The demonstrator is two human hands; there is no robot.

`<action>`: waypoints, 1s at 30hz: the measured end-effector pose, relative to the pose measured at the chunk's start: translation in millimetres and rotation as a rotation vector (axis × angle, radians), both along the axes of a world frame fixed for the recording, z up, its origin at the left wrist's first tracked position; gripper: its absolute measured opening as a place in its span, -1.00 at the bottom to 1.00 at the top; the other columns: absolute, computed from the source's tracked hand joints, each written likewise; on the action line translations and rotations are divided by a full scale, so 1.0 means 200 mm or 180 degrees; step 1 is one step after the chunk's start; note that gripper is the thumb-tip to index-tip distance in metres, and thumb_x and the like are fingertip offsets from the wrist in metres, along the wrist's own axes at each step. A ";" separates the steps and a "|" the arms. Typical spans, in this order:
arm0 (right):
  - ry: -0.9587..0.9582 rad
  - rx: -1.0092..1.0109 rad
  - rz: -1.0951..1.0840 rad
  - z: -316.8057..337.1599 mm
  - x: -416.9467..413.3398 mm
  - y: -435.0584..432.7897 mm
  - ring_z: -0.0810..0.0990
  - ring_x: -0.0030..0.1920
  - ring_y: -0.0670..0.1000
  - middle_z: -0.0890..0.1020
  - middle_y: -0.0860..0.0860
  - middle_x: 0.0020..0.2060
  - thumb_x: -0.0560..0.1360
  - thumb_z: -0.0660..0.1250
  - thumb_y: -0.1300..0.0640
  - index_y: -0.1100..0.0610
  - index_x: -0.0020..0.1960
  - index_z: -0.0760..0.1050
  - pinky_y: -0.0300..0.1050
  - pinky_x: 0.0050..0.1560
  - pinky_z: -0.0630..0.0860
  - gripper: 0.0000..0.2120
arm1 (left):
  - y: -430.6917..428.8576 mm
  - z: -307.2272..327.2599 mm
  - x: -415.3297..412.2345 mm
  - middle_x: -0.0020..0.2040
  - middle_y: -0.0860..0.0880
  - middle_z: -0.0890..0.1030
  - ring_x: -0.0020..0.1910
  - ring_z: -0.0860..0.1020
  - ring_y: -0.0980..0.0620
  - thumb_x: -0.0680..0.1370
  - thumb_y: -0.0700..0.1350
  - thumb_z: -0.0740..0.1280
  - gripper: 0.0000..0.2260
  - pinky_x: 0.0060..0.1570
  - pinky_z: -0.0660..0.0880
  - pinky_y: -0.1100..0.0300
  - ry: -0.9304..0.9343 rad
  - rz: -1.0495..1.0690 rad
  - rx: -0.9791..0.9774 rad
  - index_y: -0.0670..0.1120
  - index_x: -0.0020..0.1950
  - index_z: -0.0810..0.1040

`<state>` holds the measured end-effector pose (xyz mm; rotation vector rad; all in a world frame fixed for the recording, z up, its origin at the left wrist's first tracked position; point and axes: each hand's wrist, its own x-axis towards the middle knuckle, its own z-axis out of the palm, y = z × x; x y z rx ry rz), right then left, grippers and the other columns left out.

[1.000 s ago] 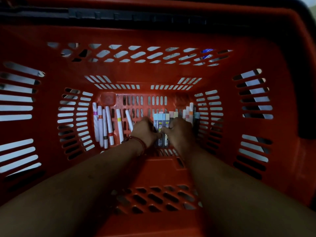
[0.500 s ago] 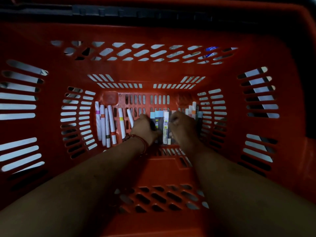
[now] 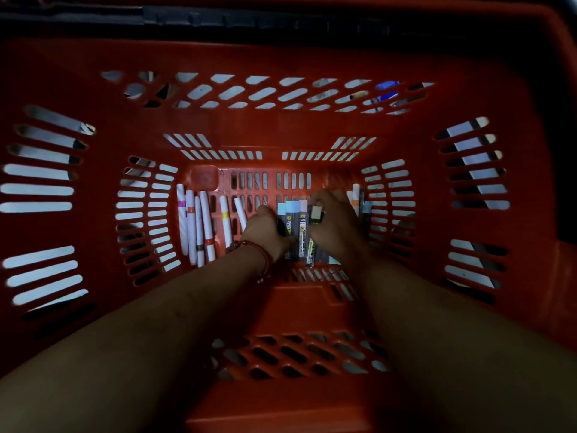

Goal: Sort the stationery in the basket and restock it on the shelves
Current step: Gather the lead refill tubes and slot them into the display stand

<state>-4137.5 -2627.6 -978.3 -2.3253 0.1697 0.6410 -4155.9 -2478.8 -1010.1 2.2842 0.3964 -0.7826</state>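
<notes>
The left hand [image 3: 265, 229] and right hand [image 3: 338, 228] hide parts of the flat cases [image 3: 295, 218], whose print is too small to read. The basket [image 3: 281, 54] is cut off at the sides.

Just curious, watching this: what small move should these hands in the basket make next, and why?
Probably the right hand lays its raised case onto the row of cases that the left hand holds, grouping them for one lift.

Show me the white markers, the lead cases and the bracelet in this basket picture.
white markers [image 3: 206, 226], head view, barrel of one marker
lead cases [image 3: 293, 208], head view, pale blue cap of the middle case
bracelet [image 3: 265, 256], head view, red cord on the left wrist
</notes>
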 end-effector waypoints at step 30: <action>-0.0056 -0.0637 -0.0243 0.00 -0.05 -0.05 0.66 0.01 0.08 0.67 0.07 0.01 0.54 0.39 0.25 0.11 0.26 0.53 -0.03 0.00 0.61 -0.70 | 0.01 0.02 0.02 -0.18 -0.06 0.65 -0.17 0.65 -0.04 0.57 0.09 0.36 -0.73 -0.20 0.59 0.17 0.0033 -0.0002 -0.0090 -0.13 -0.06 0.59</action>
